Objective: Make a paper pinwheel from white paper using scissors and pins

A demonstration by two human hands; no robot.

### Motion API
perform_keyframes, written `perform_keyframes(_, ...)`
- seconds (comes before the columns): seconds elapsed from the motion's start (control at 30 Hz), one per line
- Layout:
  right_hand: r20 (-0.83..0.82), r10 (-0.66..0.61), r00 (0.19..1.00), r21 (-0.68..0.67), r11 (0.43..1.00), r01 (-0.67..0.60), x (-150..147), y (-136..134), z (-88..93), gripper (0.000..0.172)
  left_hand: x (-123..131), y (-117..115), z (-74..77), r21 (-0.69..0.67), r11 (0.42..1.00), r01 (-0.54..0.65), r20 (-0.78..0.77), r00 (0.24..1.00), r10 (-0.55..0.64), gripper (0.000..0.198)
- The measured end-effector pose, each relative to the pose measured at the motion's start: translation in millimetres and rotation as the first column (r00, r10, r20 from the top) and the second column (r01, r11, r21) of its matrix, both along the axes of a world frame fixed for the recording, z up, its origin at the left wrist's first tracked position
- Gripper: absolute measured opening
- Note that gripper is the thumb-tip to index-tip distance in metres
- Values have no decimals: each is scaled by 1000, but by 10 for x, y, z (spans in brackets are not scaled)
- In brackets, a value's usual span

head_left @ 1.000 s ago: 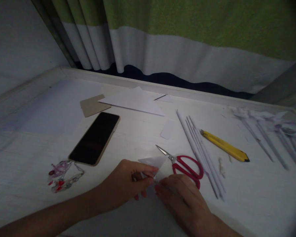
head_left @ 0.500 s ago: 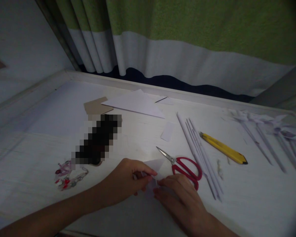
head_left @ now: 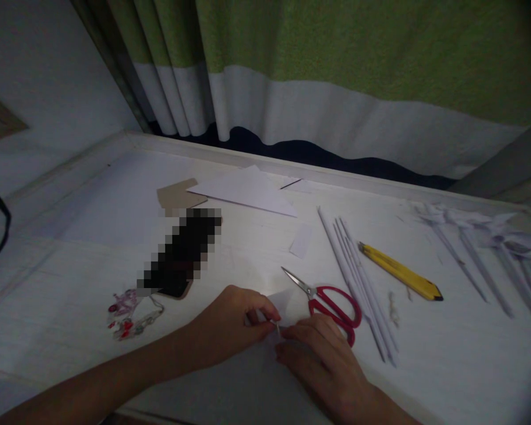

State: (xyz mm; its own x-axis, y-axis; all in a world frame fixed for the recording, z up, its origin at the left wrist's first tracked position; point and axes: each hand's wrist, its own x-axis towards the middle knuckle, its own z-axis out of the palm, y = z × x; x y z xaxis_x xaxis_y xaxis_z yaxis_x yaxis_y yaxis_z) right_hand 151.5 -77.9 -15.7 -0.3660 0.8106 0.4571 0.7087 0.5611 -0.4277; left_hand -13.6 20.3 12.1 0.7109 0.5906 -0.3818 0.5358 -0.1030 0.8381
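I get the white table as the biggest thing in front of me, with a raised rim at its back, and the green and white curtain hanging beyond that. A large pale sheet covers the back left of the table. Closer in, I see both hands low in the middle: the right hand has its fingers bent and drawn narrow against a small piece of folded white paper, though I cannot tell whether it grips it; the left hand pinches that paper between thumb and forefinger. The paper sits between the two hands, near the table's front edge and just left of the red scissor handles. Among the loose things, I make out a paper triangle at the back, folded-paper shapes on sticks at far right, a bundle of rolled paper sticks right of centre, and a pixelated phone on the left. Smaller again are the red-handled scissors, a yellow cutter beside the rolls, a brown card touching the triangle, a beaded charm by the phone, and a white paper slip.
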Motion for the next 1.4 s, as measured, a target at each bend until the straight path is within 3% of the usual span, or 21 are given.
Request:
perform_keyframes(0.17, 66, -20, 998, 34, 999, 17, 24, 32, -68, 13, 18, 24, 42, 186, 982, 37, -14, 999, -35, 13)
perform_keyframes(0.27, 81, -24, 996, 4, 1000, 23, 46, 54, -72, 11, 33, 43, 78, 322, 939, 121, -55, 993, -109, 11)
perform_keyframes(0.5, 146, 42, 988, 18, 999, -45, 96, 113, 33, 8, 89, 91, 187, 575, 705, 415, -219, 908, -357, 13)
perform_keyframes(0.67, 137, 71, 988, 15, 997, -73, 129, 172, 75, 13, 98, 125, 216, 658, 532, 533, -340, 841, -421, 16)
perform_keyframes(0.73, 107, 67, 992, 23, 997, -70, 134, 197, 83, 14, 93, 135, 223, 677, 500, 541, -349, 833, -429, 15)
perform_keyframes(0.83, 51, 85, 995, 12, 996, -85, 138, 220, 94, 10, 87, 141, 234, 680, 519, 519, -325, 847, -421, 18)
perform_keyframes(1.07, 14, 131, 991, 4, 991, -131, 137, 233, 181, 9, 85, 136, 237, 627, 623, 467, -218, 873, -436, 20)
perform_keyframes(1.4, 34, 107, 994, -4, 994, -107, 151, 202, 242, 11, 42, 189, 247, 341, 901, 269, 48, 952, -302, 17)
